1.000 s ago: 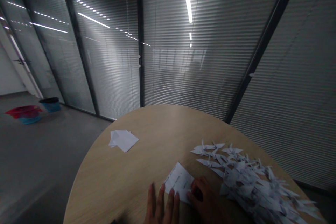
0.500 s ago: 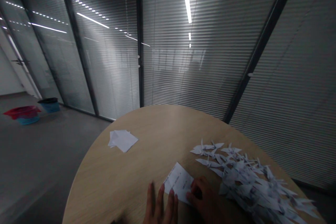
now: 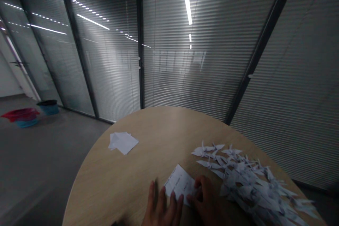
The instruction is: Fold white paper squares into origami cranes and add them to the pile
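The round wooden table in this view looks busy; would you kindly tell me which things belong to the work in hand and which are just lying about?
Belonging: left hand, right hand, printed paper sheet between them.

Lying about: pile of paper cranes, white paper squares, red tub, blue bin.

The round tabletop (image 3: 132, 180) is pale, matt, fine-grained wood, the printed paper sheet (image 3: 178, 182) and folded paper cranes (image 3: 238, 176) are thin matt white, and the glass partition (image 3: 106, 77) looks smooth and glossy
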A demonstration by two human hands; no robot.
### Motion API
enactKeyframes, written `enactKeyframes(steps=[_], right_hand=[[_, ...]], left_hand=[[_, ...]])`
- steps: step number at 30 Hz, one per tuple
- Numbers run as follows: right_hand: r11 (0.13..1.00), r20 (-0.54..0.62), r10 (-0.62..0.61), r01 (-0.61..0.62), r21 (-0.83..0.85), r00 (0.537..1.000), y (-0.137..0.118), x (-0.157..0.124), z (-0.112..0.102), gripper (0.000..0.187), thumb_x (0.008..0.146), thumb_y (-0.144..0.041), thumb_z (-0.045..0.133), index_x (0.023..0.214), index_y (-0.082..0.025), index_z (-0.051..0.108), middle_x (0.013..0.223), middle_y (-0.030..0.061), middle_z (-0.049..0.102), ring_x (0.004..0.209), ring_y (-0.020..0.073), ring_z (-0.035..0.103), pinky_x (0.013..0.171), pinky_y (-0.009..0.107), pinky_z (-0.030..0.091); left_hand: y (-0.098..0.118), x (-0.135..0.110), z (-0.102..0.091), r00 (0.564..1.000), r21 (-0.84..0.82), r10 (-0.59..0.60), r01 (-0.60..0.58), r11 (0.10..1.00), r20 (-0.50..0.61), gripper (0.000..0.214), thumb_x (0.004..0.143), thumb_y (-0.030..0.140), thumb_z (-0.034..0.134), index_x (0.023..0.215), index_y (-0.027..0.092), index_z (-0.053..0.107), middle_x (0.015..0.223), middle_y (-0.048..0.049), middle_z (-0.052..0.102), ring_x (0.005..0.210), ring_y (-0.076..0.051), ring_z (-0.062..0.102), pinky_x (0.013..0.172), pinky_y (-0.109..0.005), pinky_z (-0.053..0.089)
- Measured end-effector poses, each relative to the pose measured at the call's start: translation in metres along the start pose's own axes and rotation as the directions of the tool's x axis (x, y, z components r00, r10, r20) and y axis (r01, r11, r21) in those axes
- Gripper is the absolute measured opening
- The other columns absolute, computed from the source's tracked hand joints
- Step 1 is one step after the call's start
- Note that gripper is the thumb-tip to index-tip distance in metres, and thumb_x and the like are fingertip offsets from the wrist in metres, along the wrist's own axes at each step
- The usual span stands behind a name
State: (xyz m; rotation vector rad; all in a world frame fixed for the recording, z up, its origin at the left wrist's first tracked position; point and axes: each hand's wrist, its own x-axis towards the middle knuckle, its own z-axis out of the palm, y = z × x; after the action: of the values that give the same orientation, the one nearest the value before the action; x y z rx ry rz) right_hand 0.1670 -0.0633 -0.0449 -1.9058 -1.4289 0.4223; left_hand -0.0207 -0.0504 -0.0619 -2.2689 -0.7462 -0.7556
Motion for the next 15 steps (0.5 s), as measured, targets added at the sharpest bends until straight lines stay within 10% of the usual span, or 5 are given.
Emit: enactKeyframes(steps=[4, 10, 15], right_hand=[[1.0, -0.015, -0.022, 0.022, 0.001, 1.0, 0.002, 0.0, 0.002, 0.018, 0.063, -0.021, 0.051, 0.08, -0.025, 0.047, 0.082, 0.0041, 0.058, 0.078, 0.0227, 0.06, 0.071, 0.032, 0.049], [0.999, -0.014, -0.033, 0.033, -0.004, 0.999, 0.003, -0.003, 0.0, 0.015, 0.067, -0.022, 0.052, 0.082, -0.026, 0.049, 0.081, 0.0027, 0.061, 0.074, 0.022, 0.061, 0.069, 0.031, 0.048], [1.0, 0.034, 0.001, 0.0, -0.01, 0.999, -0.001, -0.003, -0.005, 0.01, 0.069, -0.024, 0.053, 0.078, -0.025, 0.049, 0.078, 0.0024, 0.062, 0.069, 0.0204, 0.061, 0.064, 0.029, 0.048]], left_hand=[[0.0, 0.005, 0.007, 1.0, -0.076, 0.001, -0.002, 0.997, -0.017, 0.022, 0.092, 0.039, 0.052, 0.104, 0.027, 0.067, 0.09, 0.005, 0.068, 0.091, -0.021, 0.063, 0.11, -0.052, 0.025], [0.004, 0.001, 0.017, 1.0, -0.233, -0.027, 0.023, 0.972, -0.014, 0.033, 0.096, 0.033, 0.044, 0.117, 0.016, 0.063, 0.111, -0.0019, 0.071, 0.102, -0.012, 0.062, 0.088, -0.016, 0.049], [0.012, -0.001, 0.018, 0.998, -0.219, -0.008, -0.004, 0.976, -0.055, 0.029, 0.097, 0.019, 0.041, 0.112, 0.015, 0.065, 0.107, 0.0002, 0.073, 0.095, -0.011, 0.067, 0.083, -0.015, 0.053]])
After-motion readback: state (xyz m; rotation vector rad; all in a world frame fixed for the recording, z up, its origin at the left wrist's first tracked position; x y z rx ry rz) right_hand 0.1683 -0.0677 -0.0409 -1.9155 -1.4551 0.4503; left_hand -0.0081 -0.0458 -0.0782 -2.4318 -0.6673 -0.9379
